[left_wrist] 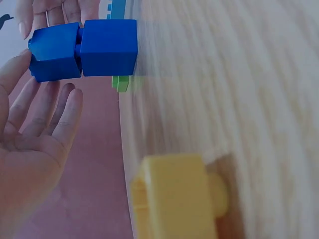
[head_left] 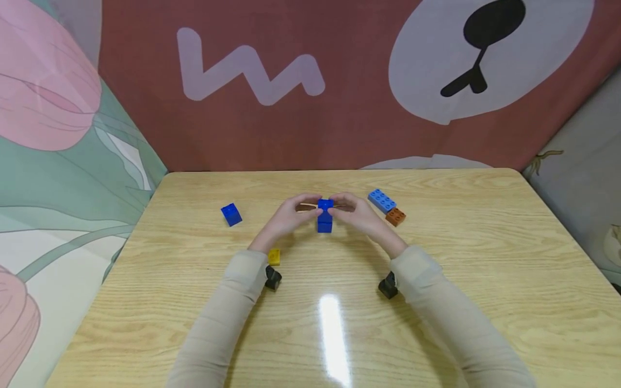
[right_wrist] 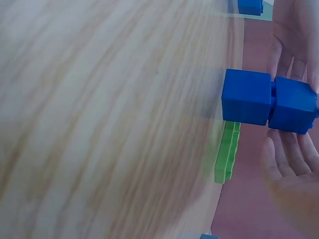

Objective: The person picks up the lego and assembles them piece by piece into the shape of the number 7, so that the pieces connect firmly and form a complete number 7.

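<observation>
Two square blue toy building blocks are stacked in front of me. The lower block [head_left: 324, 228] stands on the wooden table [head_left: 310, 312]. The upper block [left_wrist: 55, 52] sits slightly tilted on it, with a narrow gap and a bit of stud showing between them. My left hand [head_left: 290, 213] pinches the upper block from the left, thumb on the near side and fingertips behind. From the right, my right hand [head_left: 358, 214] pinches the same block between thumb and fingers. The other fingers of both hands are spread loosely.
Another blue block [head_left: 231, 214] lies at the left, and a yellow block [head_left: 274, 257] beside my left wrist. At the right, a long light-blue brick [head_left: 381, 200] touches an orange-brown brick [head_left: 395, 216]. A green brick [right_wrist: 227, 152] lies behind the stack. A printed cloth [head_left: 262, 134] rises behind the table.
</observation>
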`<state>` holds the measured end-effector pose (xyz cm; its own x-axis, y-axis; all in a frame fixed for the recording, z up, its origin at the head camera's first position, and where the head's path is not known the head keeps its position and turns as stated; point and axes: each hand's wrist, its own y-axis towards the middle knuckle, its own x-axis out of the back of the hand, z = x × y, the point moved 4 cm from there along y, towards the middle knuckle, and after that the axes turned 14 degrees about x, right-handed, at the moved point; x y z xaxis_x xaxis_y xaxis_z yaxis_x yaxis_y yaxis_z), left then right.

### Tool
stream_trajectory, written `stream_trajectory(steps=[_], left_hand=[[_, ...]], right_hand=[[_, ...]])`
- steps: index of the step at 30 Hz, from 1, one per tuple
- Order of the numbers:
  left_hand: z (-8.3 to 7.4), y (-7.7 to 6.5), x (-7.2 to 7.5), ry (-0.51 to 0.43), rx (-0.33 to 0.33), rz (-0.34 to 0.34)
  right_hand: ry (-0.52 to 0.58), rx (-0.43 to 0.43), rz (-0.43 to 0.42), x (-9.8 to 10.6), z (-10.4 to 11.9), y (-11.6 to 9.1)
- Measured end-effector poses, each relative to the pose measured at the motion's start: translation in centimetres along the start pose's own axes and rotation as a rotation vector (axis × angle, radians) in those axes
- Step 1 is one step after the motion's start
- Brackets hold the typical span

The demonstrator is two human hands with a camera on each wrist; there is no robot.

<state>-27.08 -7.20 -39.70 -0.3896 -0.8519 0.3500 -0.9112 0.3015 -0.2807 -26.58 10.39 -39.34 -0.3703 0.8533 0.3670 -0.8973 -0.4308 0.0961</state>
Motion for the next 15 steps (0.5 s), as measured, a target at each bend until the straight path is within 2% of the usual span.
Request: stream_trajectory(steps=[6,15], left_hand=[[0.03,-0.16,0.07,0.002,0.014,0.005],[-0.02,-0.4,-0.05,-0.001,-0.003,0.032]], right_hand=[[0.014,0.026,0.003,-0.02,0.04,-0.17],[0.03,0.038,0.005,-0.19,-0.68,-0.48]])
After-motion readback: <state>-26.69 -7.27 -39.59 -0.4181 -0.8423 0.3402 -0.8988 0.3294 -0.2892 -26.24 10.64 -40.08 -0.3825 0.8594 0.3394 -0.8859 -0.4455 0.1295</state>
